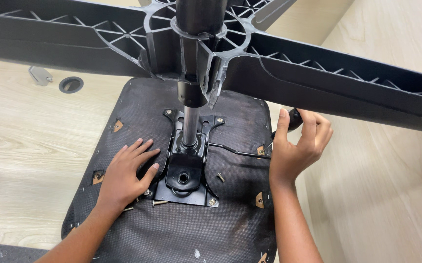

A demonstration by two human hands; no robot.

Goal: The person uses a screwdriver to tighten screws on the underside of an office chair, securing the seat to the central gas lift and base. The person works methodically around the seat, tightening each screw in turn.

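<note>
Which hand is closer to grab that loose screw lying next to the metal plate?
Probably the left hand. It lies flat on the seat underside, beside the metal plate, with loose screws near its fingers. The right hand is wrapped around the lever handle.

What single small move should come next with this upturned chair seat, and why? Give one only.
Probably lift the left hand to pick up the loose screw on the seat underside: it lies unfastened beside the mounting plate, while the right hand grips the lever.

Two hands [123,178] [296,146], one seat underside [138,112], one mounting plate [185,168], three loose screws [220,177].
</note>
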